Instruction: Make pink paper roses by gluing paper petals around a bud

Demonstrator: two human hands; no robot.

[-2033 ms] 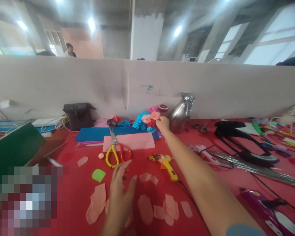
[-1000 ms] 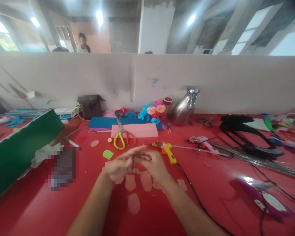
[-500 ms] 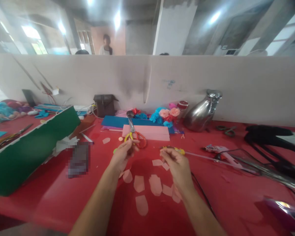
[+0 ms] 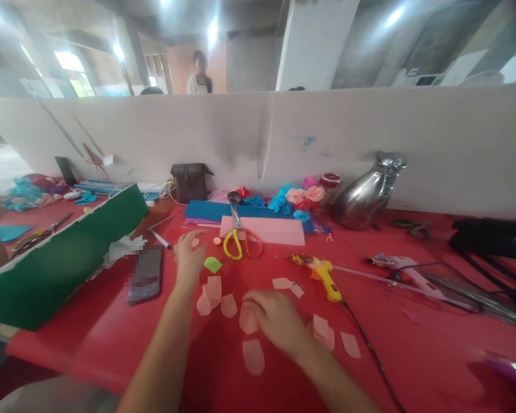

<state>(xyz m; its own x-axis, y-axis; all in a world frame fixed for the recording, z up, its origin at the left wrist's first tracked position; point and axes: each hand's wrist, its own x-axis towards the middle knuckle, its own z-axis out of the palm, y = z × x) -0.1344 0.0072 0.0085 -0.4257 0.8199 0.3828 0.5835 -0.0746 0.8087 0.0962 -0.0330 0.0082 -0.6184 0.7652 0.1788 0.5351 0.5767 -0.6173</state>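
Observation:
Over a small pink paper petal my left hand reaches forward, fingers apart and bent around the piece. My right hand is lowered to the table, its thumb and fingers spread at the edge of another pink petal. That petal lies flat, partly covered by the fingers. Nearer me is a single petal. A small pile of petals lies between my arms, below a lime-green paper piece. More petals lie right of my right wrist.
A yellow glue gun with a black cord lies right of centre. Scissors rest on pink paper. A phone and a green board are at left. A metal jug stands behind, beside paper flowers.
Both hands have parted from their raised, pinched pose. My left hand moved left to the small petal; my right hand came down and left onto the petals, uncovering the glue gun.

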